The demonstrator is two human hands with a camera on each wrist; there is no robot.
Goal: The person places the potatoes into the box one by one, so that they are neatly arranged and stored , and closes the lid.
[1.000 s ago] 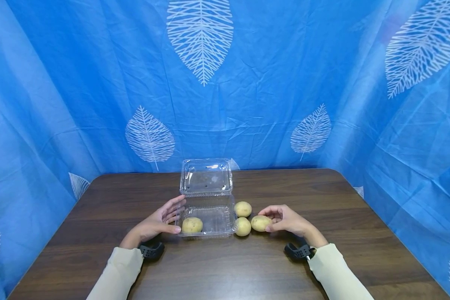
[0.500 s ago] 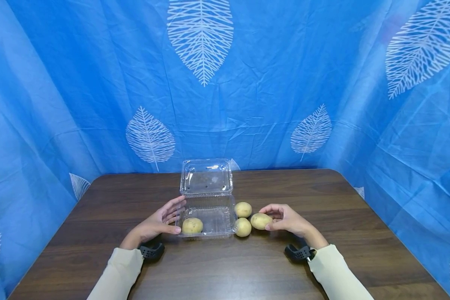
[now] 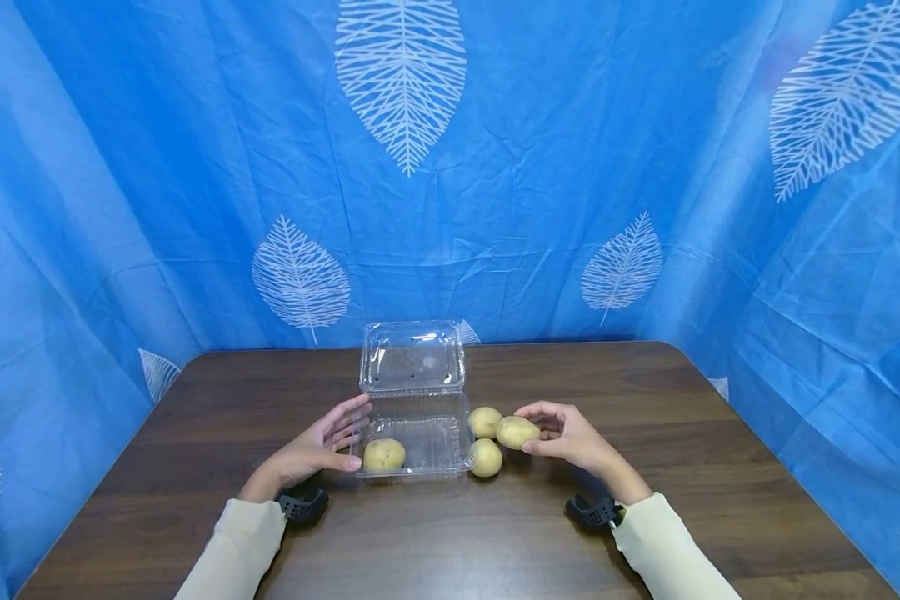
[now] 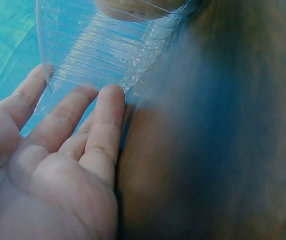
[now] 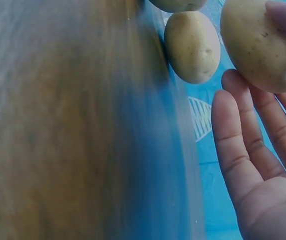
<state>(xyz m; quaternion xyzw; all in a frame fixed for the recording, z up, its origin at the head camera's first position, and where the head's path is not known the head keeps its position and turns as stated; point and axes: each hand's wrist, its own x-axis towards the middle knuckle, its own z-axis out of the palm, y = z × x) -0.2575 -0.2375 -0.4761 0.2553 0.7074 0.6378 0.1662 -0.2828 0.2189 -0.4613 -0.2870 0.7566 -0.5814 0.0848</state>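
Note:
A clear plastic clamshell container (image 3: pixel 433 473) sits on the table with its lid (image 3: pixel 412 357) tipped back. Inside, at the front left, lies one potato (image 3: pixel 384 455). My left hand (image 3: pixel 318 442) touches the container's left side with fairly straight fingers; its fingertips meet the ribbed wall (image 4: pixel 87 55) in the left wrist view. Between thumb and fingers my right hand (image 3: pixel 573 437) pinches a second potato (image 3: pixel 517 433), held up off the table. Two loose potatoes, one behind (image 3: pixel 485 421) and one in front (image 3: pixel 485 459), lie against the container's right side.
The brown wooden table (image 3: pixel 450 550) runs to a back edge beside a blue curtain (image 3: pixel 525 208) with white leaf prints. Black wrist bands (image 3: pixel 303 506) are worn on both wrists.
My right hand has lifted the pinched potato and carried it slightly left, toward the container. The left hand stays at the container's side.

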